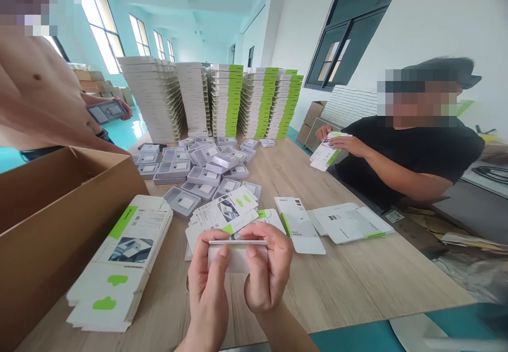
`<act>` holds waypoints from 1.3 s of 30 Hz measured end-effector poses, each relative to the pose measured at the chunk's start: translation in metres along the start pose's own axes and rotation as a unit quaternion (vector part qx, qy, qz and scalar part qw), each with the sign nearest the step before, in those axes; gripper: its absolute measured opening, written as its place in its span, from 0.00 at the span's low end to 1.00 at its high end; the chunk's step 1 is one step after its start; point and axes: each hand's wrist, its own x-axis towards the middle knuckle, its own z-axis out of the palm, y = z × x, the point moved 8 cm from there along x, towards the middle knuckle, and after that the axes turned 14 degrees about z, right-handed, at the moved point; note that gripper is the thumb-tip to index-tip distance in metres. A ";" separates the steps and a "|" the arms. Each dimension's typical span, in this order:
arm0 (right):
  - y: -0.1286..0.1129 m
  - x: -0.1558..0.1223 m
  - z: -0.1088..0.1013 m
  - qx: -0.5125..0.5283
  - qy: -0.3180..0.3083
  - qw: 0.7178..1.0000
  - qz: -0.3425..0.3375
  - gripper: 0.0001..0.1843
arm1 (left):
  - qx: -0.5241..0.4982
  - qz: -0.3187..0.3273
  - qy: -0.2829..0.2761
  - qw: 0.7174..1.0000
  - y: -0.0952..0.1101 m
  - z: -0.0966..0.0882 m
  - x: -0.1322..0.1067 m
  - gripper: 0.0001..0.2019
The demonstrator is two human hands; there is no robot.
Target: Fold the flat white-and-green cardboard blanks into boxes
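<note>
Both my hands hold a small white carton (237, 257) low over the wooden table (349, 283), seen edge-on. My left hand (208, 283) grips its left end with thumb on the front and fingers curled over the top. My right hand (266, 270) pinches its right end the same way. Just beyond the carton lies a loose fan of flat white-and-green printed box blanks (226, 211). A thick stack of the same flat blanks (123, 262) lies to the left of my hands.
An open brown cardboard box (51, 219) stands at left. Several grey plastic trays (198, 169) cover the table's middle, with tall stacks of boxes (238, 100) behind. A person in black at right holds a box (327, 151). A shirtless person at left holds a tray (106, 111).
</note>
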 end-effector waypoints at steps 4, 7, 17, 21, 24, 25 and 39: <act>0.010 -0.003 0.002 0.036 -0.002 0.997 0.064 0.19 | -0.013 0.008 -0.011 1.000 -0.009 -0.011 0.008 0.09; 0.020 -0.006 0.006 0.039 -0.011 0.992 0.119 0.12 | -0.019 0.000 -0.009 1.000 -0.017 -0.019 0.011 0.11; 0.038 -0.019 0.005 0.088 0.013 0.972 0.217 0.15 | 0.038 0.028 -0.021 0.999 -0.006 -0.004 0.001 0.17; 0.038 -0.018 0.005 0.070 0.027 0.973 0.219 0.13 | 0.045 0.040 -0.040 0.997 -0.016 -0.010 0.006 0.16; 0.040 -0.017 0.002 0.058 0.037 0.971 0.230 0.11 | 0.030 0.060 -0.033 0.997 -0.024 -0.017 0.007 0.14; 0.039 -0.016 0.000 0.055 0.040 0.971 0.230 0.11 | 0.025 0.069 -0.038 0.997 -0.025 -0.018 0.007 0.15; 0.026 -0.006 0.009 0.090 -0.066 0.956 0.272 0.21 | 0.079 0.289 -0.153 0.942 0.007 -0.010 0.016 0.17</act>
